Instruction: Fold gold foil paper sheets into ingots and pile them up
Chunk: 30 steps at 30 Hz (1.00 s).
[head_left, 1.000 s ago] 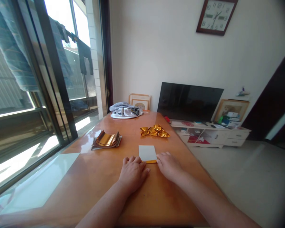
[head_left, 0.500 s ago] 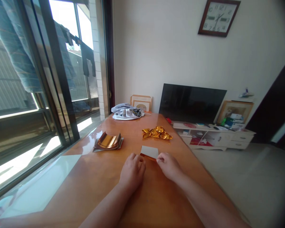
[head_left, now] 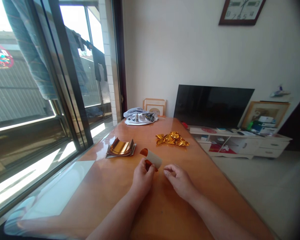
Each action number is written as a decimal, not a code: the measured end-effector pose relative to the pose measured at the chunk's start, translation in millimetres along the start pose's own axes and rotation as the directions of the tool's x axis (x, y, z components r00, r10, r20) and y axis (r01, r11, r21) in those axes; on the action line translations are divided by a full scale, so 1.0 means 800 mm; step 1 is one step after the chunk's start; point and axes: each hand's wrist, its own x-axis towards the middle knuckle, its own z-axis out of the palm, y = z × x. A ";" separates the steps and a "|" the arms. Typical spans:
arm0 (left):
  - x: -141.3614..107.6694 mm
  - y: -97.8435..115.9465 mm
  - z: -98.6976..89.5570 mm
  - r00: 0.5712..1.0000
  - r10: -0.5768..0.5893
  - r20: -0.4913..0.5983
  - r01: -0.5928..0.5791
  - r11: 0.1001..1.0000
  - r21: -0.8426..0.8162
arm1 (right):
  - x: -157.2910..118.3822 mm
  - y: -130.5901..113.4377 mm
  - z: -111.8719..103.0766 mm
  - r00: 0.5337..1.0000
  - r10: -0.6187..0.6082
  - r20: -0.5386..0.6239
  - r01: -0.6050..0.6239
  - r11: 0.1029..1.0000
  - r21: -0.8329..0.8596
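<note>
A small sheet of foil paper (head_left: 154,160), pale outside and shiny copper inside, curls up from the fingers of my left hand (head_left: 143,176), which pinches its near edge. Just right of the sheet is my right hand (head_left: 180,180), its thumb and fingertips pressed together, apart from the sheet; whether anything small is between them cannot be made out. Further left lies a stack of curved gold foil sheets (head_left: 121,147). Several crumpled gold foil pieces (head_left: 173,138) sit in a group beyond my hands.
The glossy wooden table (head_left: 170,216) stretches away from me. A pale bundle of cloth (head_left: 140,116) rests at its far end. Sliding glass doors are on the left; a television (head_left: 212,106) and a white cabinet (head_left: 262,145) stand beyond the table at right.
The foil sheet has lifted and rolled into a curve in my left hand. My right hand has let go of its right edge. The view has shifted left and slightly down.
</note>
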 end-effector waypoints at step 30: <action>-0.014 0.028 -0.004 0.913 0.116 0.390 -0.366 0.654 0.662 | -0.009 -0.001 -0.039 0.960 -0.183 0.213 0.265 0.845 -0.465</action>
